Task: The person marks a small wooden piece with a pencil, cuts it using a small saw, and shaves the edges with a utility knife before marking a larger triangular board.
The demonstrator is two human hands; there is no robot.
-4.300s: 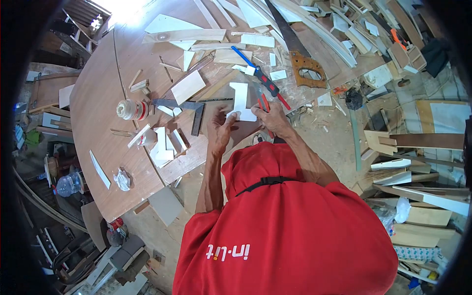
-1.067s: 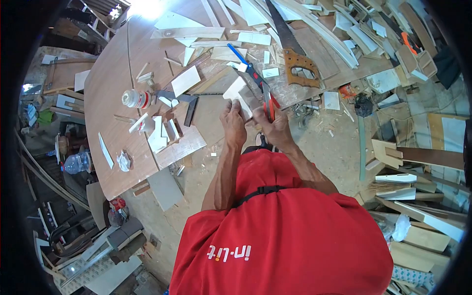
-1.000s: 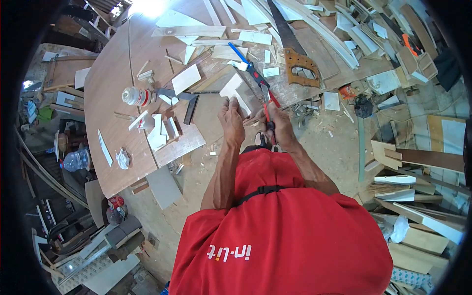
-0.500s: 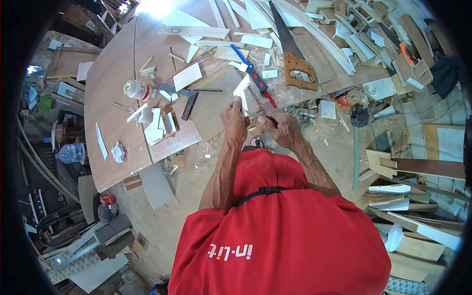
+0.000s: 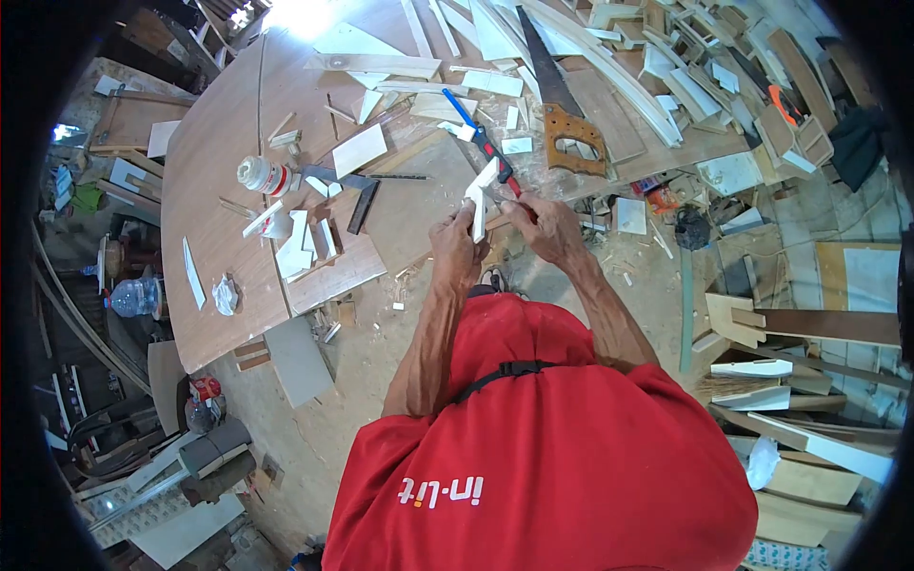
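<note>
My left hand is closed round a small angled piece of pale wood, whose two arms stick out past the fingertips. Just to its right, my right hand has its fingers pinched together; I cannot tell what is in them. Its fingertips overlap the red end of a blue, black and red tool lying at the table edge. Beyond that tool, a handsaw with a wooden handle rests on the tabletop. A square with a dark blade lies left of my hands.
The wooden table carries a white bottle, a pale rectangular block and several offcuts. Wood scraps are heaped at the far right. More boards are stacked on the floor at right, and a plastic bottle stands at left.
My right hand has drawn away from the wood piece, upward toward the red end of the tool; the thin strip between the hands no longer shows. The wood piece in my left hand has turned.
</note>
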